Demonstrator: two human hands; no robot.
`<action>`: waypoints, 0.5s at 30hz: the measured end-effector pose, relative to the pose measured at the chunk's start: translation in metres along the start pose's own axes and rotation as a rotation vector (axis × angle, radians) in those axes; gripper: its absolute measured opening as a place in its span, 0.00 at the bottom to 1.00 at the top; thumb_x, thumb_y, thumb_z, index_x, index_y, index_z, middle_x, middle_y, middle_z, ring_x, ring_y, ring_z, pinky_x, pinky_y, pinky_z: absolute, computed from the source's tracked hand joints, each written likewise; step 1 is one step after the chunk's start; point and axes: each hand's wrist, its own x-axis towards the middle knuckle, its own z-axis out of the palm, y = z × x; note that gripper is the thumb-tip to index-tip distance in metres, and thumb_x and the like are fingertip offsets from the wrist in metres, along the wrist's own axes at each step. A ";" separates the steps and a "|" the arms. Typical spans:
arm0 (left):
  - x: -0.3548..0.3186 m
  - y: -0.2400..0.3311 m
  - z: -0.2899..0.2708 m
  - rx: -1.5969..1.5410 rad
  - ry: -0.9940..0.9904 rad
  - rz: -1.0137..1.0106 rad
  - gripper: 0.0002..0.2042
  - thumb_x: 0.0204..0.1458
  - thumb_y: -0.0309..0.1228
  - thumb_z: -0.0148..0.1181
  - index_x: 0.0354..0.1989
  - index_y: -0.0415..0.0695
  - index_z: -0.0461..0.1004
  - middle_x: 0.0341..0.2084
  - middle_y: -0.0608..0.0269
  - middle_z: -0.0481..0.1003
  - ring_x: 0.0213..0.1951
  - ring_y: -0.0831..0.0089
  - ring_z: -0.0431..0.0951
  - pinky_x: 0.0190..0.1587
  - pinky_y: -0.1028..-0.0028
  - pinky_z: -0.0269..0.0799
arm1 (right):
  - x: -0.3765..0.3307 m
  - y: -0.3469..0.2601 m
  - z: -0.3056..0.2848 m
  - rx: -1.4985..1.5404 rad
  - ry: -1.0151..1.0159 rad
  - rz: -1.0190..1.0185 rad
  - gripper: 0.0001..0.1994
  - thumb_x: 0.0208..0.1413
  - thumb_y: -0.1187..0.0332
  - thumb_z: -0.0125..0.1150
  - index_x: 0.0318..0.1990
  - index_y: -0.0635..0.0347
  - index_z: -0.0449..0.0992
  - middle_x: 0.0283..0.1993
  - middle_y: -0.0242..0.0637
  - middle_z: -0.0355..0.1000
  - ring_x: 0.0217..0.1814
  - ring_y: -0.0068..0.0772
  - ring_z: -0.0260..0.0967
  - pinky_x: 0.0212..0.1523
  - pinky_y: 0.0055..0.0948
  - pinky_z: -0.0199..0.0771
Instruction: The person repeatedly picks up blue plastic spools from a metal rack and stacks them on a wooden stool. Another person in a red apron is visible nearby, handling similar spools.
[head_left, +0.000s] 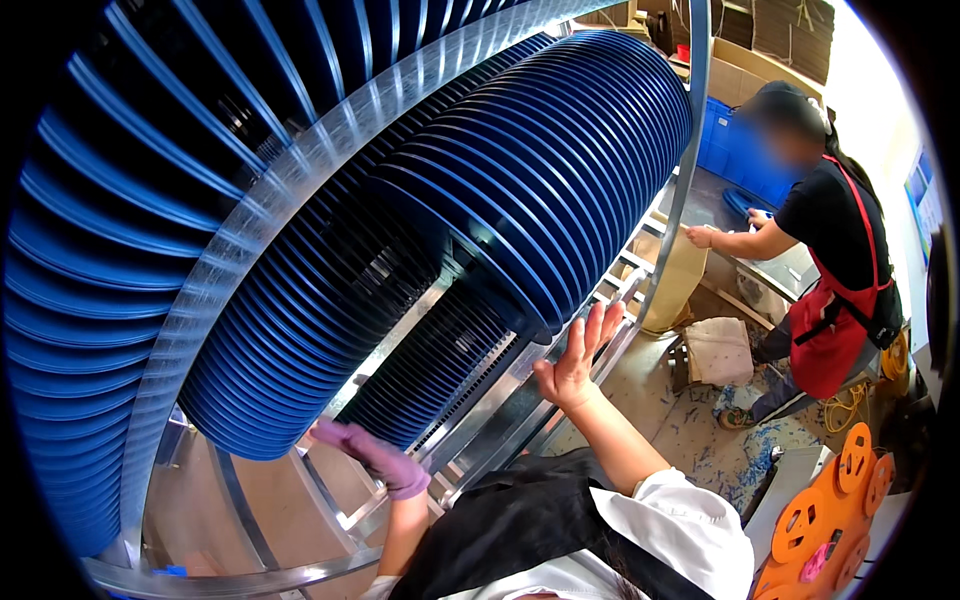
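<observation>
Rows of thin blue round discs, like reel flanges, stand on edge in a metal rack. My right hand [580,360], bare with fingers spread, is up beside the lower right end of the large upper disc stack [540,170]; whether it touches cannot be told. My left hand [375,458], in a purple glove, has its fingers stretched toward the lower end of the left disc stack [290,330]. It is slightly blurred and holds nothing I can see. Between the hands sits a shorter, darker disc stack [430,360].
A curved clear rim [190,300] with more blue discs fills the left. On the right, a person [830,230] in a red apron works at a table near a blue bin [730,150]. Orange reels [815,520] stand lower right. Blue scraps [740,465] litter the floor.
</observation>
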 end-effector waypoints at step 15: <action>-0.007 -0.080 -0.012 2.180 0.075 0.326 0.31 0.62 0.39 0.40 0.68 0.39 0.38 0.69 0.54 0.38 0.69 0.65 0.39 0.68 0.66 0.32 | 0.012 0.025 0.001 0.105 -0.064 -0.100 0.24 0.52 0.58 0.60 0.57 0.47 0.66 0.68 0.45 0.49 0.73 0.59 0.33 0.66 0.63 0.27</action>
